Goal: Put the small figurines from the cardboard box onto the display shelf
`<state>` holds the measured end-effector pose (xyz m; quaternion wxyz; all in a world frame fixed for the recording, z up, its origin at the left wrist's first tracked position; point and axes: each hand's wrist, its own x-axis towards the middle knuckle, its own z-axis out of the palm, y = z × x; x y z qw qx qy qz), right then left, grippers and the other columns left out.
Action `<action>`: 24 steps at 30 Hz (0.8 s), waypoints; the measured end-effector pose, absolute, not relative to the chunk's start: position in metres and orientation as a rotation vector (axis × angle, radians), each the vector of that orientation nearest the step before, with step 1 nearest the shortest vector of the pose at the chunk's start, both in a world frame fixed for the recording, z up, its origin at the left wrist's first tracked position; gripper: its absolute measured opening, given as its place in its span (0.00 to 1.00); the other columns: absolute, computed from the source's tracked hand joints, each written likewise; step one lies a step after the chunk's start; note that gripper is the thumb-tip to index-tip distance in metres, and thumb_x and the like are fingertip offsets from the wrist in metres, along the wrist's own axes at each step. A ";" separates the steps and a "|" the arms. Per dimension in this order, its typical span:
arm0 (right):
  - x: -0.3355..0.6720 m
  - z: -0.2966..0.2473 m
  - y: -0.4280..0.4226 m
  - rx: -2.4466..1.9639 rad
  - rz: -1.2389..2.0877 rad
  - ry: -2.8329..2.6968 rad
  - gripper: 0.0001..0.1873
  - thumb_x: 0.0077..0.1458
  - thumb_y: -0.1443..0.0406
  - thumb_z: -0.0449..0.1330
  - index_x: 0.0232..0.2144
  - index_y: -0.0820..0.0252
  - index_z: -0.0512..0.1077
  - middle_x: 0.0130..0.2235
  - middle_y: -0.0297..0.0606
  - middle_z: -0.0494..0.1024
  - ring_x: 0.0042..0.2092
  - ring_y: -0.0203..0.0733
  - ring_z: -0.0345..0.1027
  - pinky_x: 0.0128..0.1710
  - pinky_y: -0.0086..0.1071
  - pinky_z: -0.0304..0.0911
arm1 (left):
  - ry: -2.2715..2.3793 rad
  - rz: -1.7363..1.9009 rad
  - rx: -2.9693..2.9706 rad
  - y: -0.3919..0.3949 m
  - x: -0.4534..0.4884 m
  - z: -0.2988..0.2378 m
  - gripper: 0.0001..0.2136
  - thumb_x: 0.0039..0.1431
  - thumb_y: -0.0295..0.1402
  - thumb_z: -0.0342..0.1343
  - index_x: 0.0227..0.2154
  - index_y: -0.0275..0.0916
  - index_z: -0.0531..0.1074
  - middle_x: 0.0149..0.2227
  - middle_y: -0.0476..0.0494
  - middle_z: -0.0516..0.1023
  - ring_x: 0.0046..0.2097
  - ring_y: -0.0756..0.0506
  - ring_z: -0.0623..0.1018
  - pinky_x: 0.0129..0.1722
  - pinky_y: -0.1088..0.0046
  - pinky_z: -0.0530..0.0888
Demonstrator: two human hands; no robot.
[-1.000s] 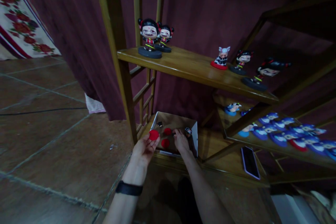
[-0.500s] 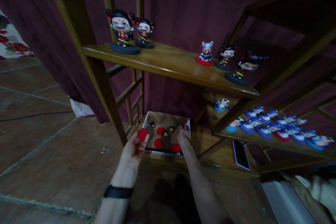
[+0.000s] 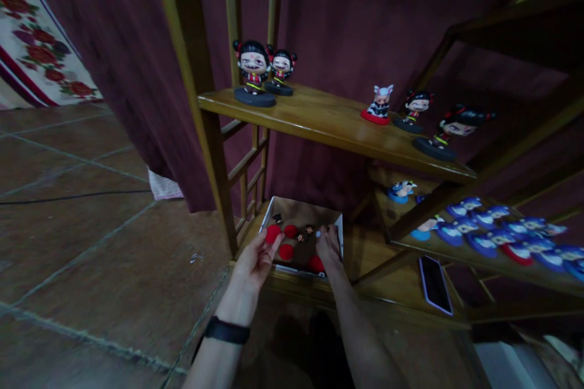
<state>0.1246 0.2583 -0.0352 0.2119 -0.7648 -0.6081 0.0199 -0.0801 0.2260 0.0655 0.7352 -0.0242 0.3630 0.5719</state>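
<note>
My left hand [image 3: 256, 261] pinches a red disc [image 3: 273, 233] by its edge, above the left part of a shallow cardboard box [image 3: 268, 214]. Inside the right end of that box is my right hand [image 3: 329, 244], its fingers bent downward. Beside its fingertips shows a small pale piece [image 3: 318, 234]; whether they grip it is hidden. More red discs [image 3: 286, 251] lie in the box, one [image 3: 316, 264] partly behind my right wrist. Small dark-haired figurine pieces [image 3: 300, 237] sit near the middle, and a small black piece [image 3: 277, 218] by the back left.
Above the box runs a wooden shelf [image 3: 319, 127] bearing several figurines [image 3: 253, 67] on round bases. Rows of blue-and-white figurines [image 3: 488, 237] stand on a lower shelf at right. A phone [image 3: 435, 284] lies right of the box. The shelf's left post [image 3: 214, 176] rises close by.
The whole view has shifted, so shelf and box appear farther right. My left hand still holds the red disc, now over the box's left edge. My right hand stays at the box's right end.
</note>
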 end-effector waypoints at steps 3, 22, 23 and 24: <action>0.125 -0.026 0.259 -2.116 0.096 -1.585 0.10 0.49 0.70 0.53 0.36 0.59 0.68 0.41 0.45 0.70 0.44 0.44 0.64 0.44 0.35 0.58 | 0.809 1.265 0.036 0.226 -0.078 0.066 0.13 0.50 0.14 0.51 0.37 0.31 0.72 0.33 0.39 0.78 0.35 0.49 0.78 0.34 0.79 0.76; 0.076 0.048 0.226 -1.302 0.887 -1.528 0.15 0.45 0.60 0.59 0.37 0.57 0.68 0.31 0.32 0.73 0.31 0.35 0.65 0.31 0.28 0.62 | 0.945 1.433 0.539 0.224 -0.059 0.054 0.22 0.31 0.11 0.58 0.34 0.33 0.73 0.29 0.44 0.78 0.30 0.50 0.76 0.32 0.79 0.70; 0.077 0.048 0.226 -1.322 0.861 -1.540 0.14 0.45 0.60 0.59 0.36 0.57 0.69 0.30 0.32 0.73 0.30 0.35 0.65 0.31 0.28 0.62 | 0.950 1.444 0.563 0.224 -0.058 0.052 0.21 0.31 0.11 0.58 0.33 0.33 0.74 0.30 0.44 0.78 0.31 0.50 0.76 0.33 0.79 0.70; 0.077 0.048 0.225 -1.338 0.840 -1.552 0.13 0.45 0.60 0.59 0.35 0.57 0.69 0.29 0.32 0.73 0.30 0.35 0.66 0.31 0.28 0.62 | 0.956 1.448 0.597 0.225 -0.057 0.050 0.21 0.31 0.11 0.58 0.33 0.33 0.74 0.30 0.44 0.78 0.32 0.50 0.76 0.35 0.78 0.70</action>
